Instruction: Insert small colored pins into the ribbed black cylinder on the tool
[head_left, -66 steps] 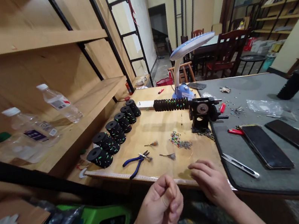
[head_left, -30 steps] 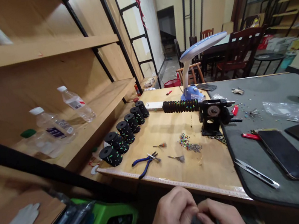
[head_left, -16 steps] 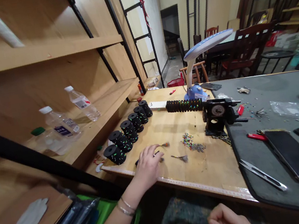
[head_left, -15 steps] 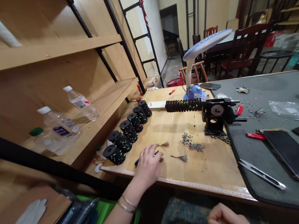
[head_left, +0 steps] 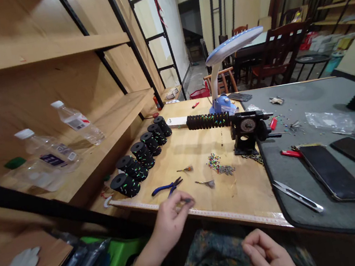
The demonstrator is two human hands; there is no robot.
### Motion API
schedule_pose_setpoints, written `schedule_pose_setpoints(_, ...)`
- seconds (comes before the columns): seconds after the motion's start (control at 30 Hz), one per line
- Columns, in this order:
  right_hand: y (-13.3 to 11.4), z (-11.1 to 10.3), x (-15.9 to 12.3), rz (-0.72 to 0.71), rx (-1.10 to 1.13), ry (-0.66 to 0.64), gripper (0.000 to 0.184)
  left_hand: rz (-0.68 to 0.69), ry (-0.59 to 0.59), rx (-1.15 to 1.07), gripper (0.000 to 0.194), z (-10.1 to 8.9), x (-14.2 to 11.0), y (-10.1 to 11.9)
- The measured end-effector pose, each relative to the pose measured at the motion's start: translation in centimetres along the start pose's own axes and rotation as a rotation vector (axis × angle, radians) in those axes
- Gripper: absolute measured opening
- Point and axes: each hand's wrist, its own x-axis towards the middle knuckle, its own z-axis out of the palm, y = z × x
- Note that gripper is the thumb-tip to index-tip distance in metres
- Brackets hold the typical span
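My left hand (head_left: 173, 217) is over the front edge of the wooden table, thumb and fingers pinched together around something small and dark that I cannot make out. Just behind it, blue-handled pliers (head_left: 162, 190) lie with their jaws apart. Two small feathery tufts on thin stems rest nearby: an orange-tipped tuft (head_left: 188, 169) and a greyish tuft (head_left: 209, 184). Lower right, above my lap, my right hand (head_left: 268, 251) has its fingers curled and thumb pressed in; whatever they may hold is hidden. A pile of coloured beads and metal pins (head_left: 218, 164) sits farther back.
Black foam spools (head_left: 130, 184) with bright bits line the table's left side. A black clamp-like device (head_left: 248, 128) carries a ridged black roll (head_left: 207, 121), with a blue lamp (head_left: 223, 102) behind. Tweezers (head_left: 299, 195) and a dark phone (head_left: 334, 172) lie on the grey mat (head_left: 298, 106).
My left hand has moved back toward me from over the pliers, uncovering them, and its fingers are now pinched. My right hand stays low, still curled. The view has shifted slightly.
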Motion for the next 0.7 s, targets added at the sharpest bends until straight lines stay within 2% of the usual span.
schedule_pose_setpoints(0.1,-0.1,0.0,0.1,-0.006,-0.001,0.055,0.050,-0.376,-0.263,-0.480,0.027,4.0,-3.0,0.6)
schedule_pose_setpoints(0.17,0.0,-0.1,0.3,0.028,-0.019,0.038,0.050,-0.558,-0.310,-0.650,0.038,6.6,-4.6,0.4)
schedule_pose_setpoints(0.2,0.0,-0.2,0.3,0.045,-0.030,0.025,0.051,-0.598,-0.308,-0.685,0.039,7.6,-5.1,0.3)
schedule_pose_setpoints(0.27,0.1,-0.3,0.5,0.063,-0.046,0.013,0.053,-0.630,-0.294,-0.716,0.040,8.9,-5.8,0.1)
schedule_pose_setpoints(0.33,0.3,-0.3,0.7,0.064,-0.051,0.029,0.055,-0.628,-0.295,-0.715,0.040,9.5,-6.0,0.2)
schedule_pose_setpoints(0.5,0.9,-0.2,1.1,0.065,-0.054,0.066,0.056,-0.602,-0.304,-0.667,0.043,9.6,-5.9,0.4)
schedule_pose_setpoints(0.7,0.5,-0.2,1.4,0.081,-0.029,0.083,0.056,-0.582,-0.306,-0.675,0.046,9.7,-6.0,0.7)
